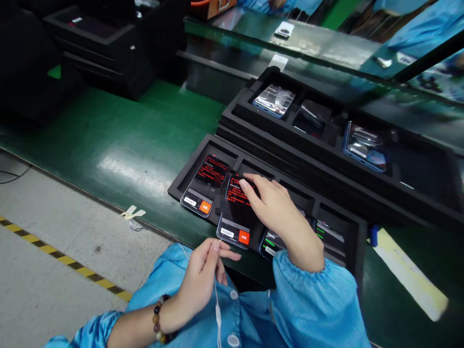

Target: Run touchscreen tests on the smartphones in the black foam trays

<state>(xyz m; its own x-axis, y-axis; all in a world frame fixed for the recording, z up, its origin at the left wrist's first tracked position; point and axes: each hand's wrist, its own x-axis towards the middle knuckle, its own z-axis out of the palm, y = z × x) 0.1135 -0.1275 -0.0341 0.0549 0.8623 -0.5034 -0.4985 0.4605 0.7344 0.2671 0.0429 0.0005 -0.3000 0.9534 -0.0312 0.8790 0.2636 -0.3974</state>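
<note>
My left hand (206,266) pinches a thin white earphone cable (218,314) at the bottom edge of a smartphone (235,212). Fingertips hide the cable's end, so I cannot tell whether it is plugged in. My right hand (271,203) reaches over the same phone, thumb on the screen and index finger at its far edge. Red text and an orange-red box light that screen. To its left, a second smartphone (205,186) shows a similar display. Under my right forearm lies a phone (270,244) with green text, partly hidden. All rest in a black foam tray (177,186).
Behind stand stacked black trays (232,116) holding phones in clear film (275,99). More dark trays (119,53) are piled at the far left. A yellowish strip (409,275) lies right on the green bench (108,130). Across the bench is another person's blue sleeve (427,34).
</note>
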